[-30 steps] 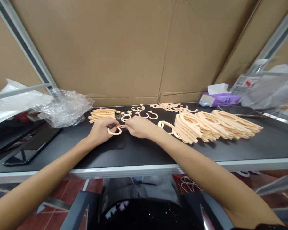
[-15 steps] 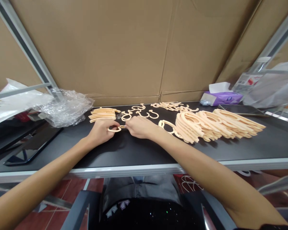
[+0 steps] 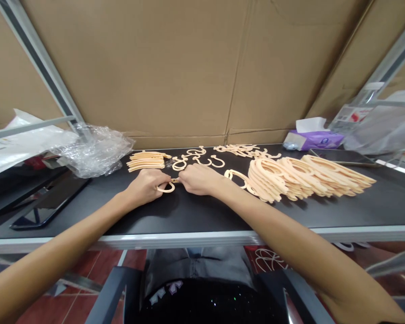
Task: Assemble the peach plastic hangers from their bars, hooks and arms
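A peach-coloured plastic hook piece [image 3: 166, 188] is held between both hands just above the black table [image 3: 189, 211]. My left hand [image 3: 146, 185] pinches its curved loop from the left. My right hand [image 3: 198, 178] pinches its straight end from the right. Both hands have their fingers closed. A small flat stack of the same pieces [image 3: 147, 160] lies just behind the left hand. Loose hook pieces [image 3: 197, 160] lie behind the hands. A long fanned row of larger peach pieces [image 3: 307, 177] stretches to the right of my right hand.
Crumpled clear plastic [image 3: 94, 150] sits at the back left, with a dark phone [image 3: 47, 209] in front of it. A purple tissue pack [image 3: 313, 138] and another dark phone [image 3: 344, 156] lie at the back right. Cardboard [image 3: 189, 67] walls the back.
The held piece has dropped slightly and its loop has tilted downward between the hands. Both hands stay in the same place.
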`<state>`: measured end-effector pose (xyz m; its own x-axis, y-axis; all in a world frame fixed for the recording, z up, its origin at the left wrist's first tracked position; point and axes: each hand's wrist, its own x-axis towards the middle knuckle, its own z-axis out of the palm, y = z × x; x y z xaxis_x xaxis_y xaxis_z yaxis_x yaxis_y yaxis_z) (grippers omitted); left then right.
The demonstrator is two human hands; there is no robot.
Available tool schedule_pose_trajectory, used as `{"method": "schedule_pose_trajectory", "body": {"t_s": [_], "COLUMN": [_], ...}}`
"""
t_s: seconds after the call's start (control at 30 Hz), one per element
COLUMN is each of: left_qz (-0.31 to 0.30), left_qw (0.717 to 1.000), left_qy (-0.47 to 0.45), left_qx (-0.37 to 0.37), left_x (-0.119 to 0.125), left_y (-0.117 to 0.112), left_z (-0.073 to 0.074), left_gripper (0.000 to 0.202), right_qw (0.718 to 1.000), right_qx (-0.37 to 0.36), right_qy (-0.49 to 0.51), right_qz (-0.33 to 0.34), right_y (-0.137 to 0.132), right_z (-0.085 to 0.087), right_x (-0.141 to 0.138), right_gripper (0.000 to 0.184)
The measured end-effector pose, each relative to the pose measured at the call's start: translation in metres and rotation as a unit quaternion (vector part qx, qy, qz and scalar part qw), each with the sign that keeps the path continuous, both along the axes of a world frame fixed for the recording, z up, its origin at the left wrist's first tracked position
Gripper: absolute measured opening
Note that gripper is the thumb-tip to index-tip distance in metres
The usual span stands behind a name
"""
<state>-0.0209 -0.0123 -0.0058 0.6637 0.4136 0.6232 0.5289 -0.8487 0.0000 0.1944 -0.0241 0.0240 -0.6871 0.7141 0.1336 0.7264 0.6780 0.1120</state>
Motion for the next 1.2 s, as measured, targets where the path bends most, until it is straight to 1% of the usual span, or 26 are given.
{"method": "schedule_pose_trajectory", "body": {"t_s": [0.2, 0.3, 0.4, 0.5, 0.63, 0.77, 0.97, 1.1, 1.2], "left_qz": [-0.012, -0.016, -0.007, -0.01, -0.02, -0.002, 0.025, 0.009, 0.0], "left_qw": [1.0, 0.999, 0.999, 0.999, 1.0, 1.0, 0.999, 0.999, 0.999], "left_qy": [0.028, 0.046, 0.053, 0.032, 0.003, -0.019, -0.034, -0.034, -0.039], "left_qx": [0.003, 0.003, 0.007, 0.008, 0.009, 0.02, 0.027, 0.028, 0.014], "left_x": [0.003, 0.01, 0.017, 0.019, 0.014, 0.009, 0.008, 0.007, 0.004], "left_y": [-0.004, -0.009, -0.013, -0.014, -0.011, -0.007, -0.005, -0.005, -0.004], "left_z": [0.002, 0.004, 0.006, 0.007, 0.007, 0.005, 0.002, 0.001, 0.0], "left_gripper": [0.02, 0.023, 0.025, 0.024, 0.023, 0.022, 0.02, 0.02, 0.019], "right_qw": [1.0, 1.0, 1.0, 1.0, 1.0, 1.0, 1.0, 1.0, 1.0], "right_qx": [0.001, -0.004, -0.005, -0.003, -0.002, 0.004, 0.01, 0.012, 0.011], "right_qy": [-0.024, -0.027, -0.018, -0.009, -0.009, -0.02, -0.017, -0.016, -0.021], "right_qz": [-0.002, -0.004, -0.01, -0.011, -0.015, -0.015, -0.013, -0.008, -0.003], "right_y": [-0.003, -0.003, -0.003, -0.003, -0.005, -0.006, -0.007, -0.007, -0.006], "right_z": [0.001, 0.001, 0.002, 0.004, 0.006, 0.008, 0.007, 0.005, 0.005], "right_x": [-0.003, -0.005, -0.005, -0.002, 0.002, 0.003, 0.003, 0.002, 0.001], "right_gripper": [0.036, 0.033, 0.031, 0.032, 0.034, 0.035, 0.037, 0.038, 0.038]}}
